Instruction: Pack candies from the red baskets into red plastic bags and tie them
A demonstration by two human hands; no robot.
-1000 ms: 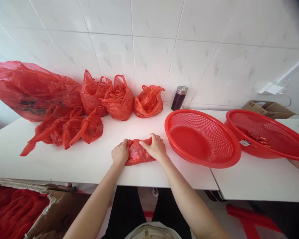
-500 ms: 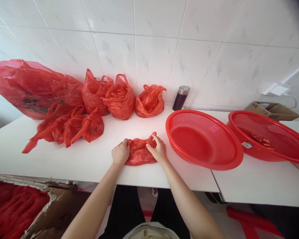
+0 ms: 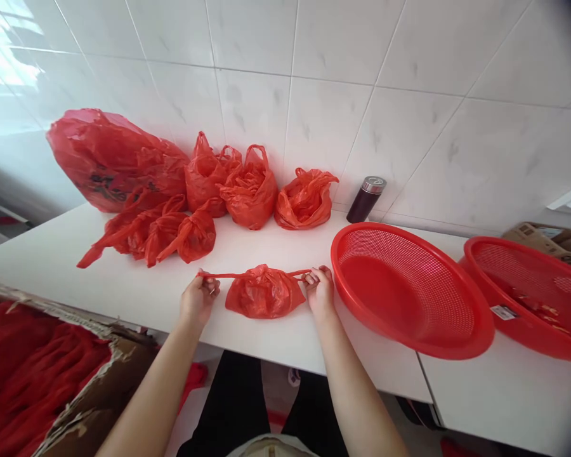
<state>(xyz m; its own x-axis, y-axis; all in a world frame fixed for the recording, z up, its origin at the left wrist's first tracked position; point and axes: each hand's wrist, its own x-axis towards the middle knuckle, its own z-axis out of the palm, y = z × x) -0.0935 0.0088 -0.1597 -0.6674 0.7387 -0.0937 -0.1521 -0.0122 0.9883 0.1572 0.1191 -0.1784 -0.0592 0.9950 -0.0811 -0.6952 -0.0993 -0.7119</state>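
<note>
A red plastic bag (image 3: 265, 295) rests on the white table in front of me, with something inside that I cannot make out. My left hand (image 3: 200, 298) pinches one of its handles, stretched out to the left as a thin strand. On the other side, my right hand (image 3: 320, 289) grips the opposite handle, drawn out to the right. Both strands run nearly level and meet at the gathered top of the bag. The bag's body lies between my hands, touching the table.
Knotted red bags (image 3: 181, 235) lie at the left, before a big red bag (image 3: 118, 158). Open red bags (image 3: 252, 197) and a dark flask (image 3: 366, 198) line the wall. Two red baskets (image 3: 409, 346) (image 3: 528, 327) stand right. A cardboard box (image 3: 88, 393) of red material sits lower left.
My hands have moved apart, pulling the bag's handles out taut to both sides. The bag's top is now gathered. The camera view has shifted left.
</note>
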